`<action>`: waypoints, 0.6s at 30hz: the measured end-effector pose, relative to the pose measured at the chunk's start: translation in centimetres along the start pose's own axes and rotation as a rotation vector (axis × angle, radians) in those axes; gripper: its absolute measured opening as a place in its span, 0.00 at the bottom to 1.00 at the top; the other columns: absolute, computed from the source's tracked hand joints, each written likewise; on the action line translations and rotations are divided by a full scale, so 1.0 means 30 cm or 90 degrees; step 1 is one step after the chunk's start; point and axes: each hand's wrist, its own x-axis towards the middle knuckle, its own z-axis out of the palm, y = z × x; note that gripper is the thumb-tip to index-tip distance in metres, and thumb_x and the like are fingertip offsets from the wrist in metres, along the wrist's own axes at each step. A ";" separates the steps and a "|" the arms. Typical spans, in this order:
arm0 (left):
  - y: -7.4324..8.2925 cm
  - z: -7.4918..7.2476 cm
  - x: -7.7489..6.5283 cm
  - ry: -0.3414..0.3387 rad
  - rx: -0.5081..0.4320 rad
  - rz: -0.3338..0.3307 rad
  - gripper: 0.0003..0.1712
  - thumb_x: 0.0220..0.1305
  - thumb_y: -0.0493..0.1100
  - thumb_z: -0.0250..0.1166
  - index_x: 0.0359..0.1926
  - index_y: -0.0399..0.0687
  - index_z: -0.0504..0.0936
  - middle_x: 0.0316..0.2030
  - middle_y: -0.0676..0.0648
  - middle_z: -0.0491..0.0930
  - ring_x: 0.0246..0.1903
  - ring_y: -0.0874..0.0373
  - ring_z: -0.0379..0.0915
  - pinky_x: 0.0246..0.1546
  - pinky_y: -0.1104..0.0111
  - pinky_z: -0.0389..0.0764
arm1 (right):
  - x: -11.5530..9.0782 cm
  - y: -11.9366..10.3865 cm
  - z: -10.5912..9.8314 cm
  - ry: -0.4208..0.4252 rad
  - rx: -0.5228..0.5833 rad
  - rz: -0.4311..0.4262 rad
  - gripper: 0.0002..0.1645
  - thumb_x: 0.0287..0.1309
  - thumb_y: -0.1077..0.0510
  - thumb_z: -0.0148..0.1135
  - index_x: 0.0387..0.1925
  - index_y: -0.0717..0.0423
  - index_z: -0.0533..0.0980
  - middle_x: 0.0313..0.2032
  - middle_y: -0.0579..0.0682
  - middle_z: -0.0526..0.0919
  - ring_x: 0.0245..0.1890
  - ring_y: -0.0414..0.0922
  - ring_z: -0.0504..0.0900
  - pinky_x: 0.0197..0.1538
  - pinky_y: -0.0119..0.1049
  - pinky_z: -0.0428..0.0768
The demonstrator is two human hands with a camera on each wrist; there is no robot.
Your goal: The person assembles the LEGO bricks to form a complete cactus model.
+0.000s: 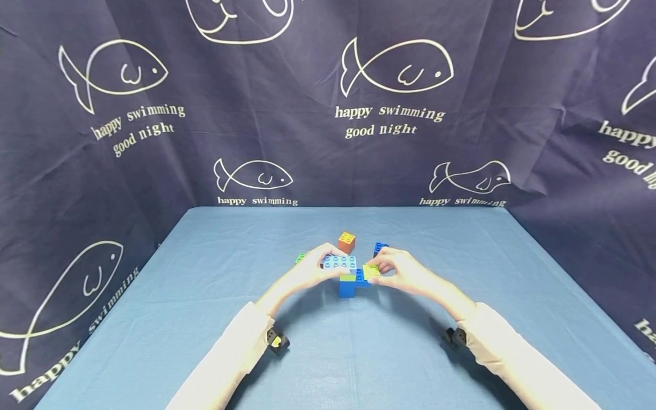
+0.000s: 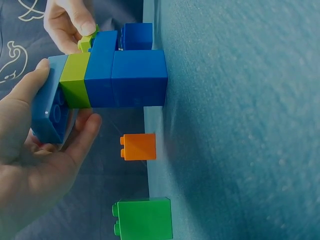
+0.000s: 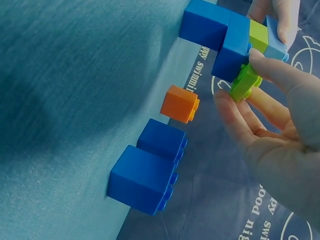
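Stack (image 1: 347, 289): two blue blocks (image 3: 205, 22), one lime block (image 2: 75, 82), one light-blue block (image 1: 340, 262) at top. Left hand (image 1: 311, 270) grips light-blue block; right hand (image 1: 403, 271) pinches second lime block (image 3: 244, 84) at stack's right. Loose: one orange block (image 1: 346, 245) beyond stack, one green block (image 2: 145, 220) left, two separate blue blocks (image 3: 140, 177) right, farther back. Blue counter (image 1: 328, 359) under stack; navy fabric (image 1: 307, 125), white fish and lettering, behind and both sides.

Just beyond the left fingers (image 1: 330, 249), an orange brick (image 1: 346, 242) stands on the blue tabletop (image 1: 353, 359); a green brick (image 1: 300, 258), partly hidden, lies to their left. Past the right fingers (image 1: 385, 259), two blue bricks (image 3: 141, 179) sit close together. Navy cloth (image 1: 312, 131) with white fish (image 1: 397, 67) and lettering (image 1: 389, 114) hangs farther behind.
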 end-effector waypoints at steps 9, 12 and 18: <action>-0.001 0.002 0.003 0.000 0.011 0.011 0.19 0.54 0.51 0.69 0.46 0.53 0.78 0.38 0.52 0.78 0.35 0.61 0.72 0.35 0.70 0.73 | 0.000 -0.013 -0.002 0.005 -0.016 -0.004 0.17 0.50 0.58 0.70 0.42 0.61 0.81 0.31 0.49 0.77 0.34 0.46 0.80 0.41 0.38 0.82; -0.007 0.002 0.004 0.001 0.012 0.017 0.19 0.54 0.51 0.69 0.46 0.54 0.78 0.39 0.52 0.78 0.35 0.61 0.72 0.36 0.70 0.74 | 0.003 -0.021 -0.001 0.010 -0.024 -0.009 0.16 0.48 0.59 0.70 0.41 0.62 0.81 0.31 0.49 0.77 0.33 0.47 0.79 0.40 0.39 0.82; -0.015 -0.003 0.004 0.000 0.014 0.025 0.18 0.55 0.51 0.69 0.46 0.55 0.77 0.39 0.54 0.79 0.36 0.63 0.73 0.37 0.70 0.74 | 0.008 -0.030 0.000 0.018 -0.031 -0.014 0.16 0.47 0.60 0.71 0.40 0.62 0.82 0.30 0.50 0.76 0.33 0.49 0.79 0.40 0.40 0.82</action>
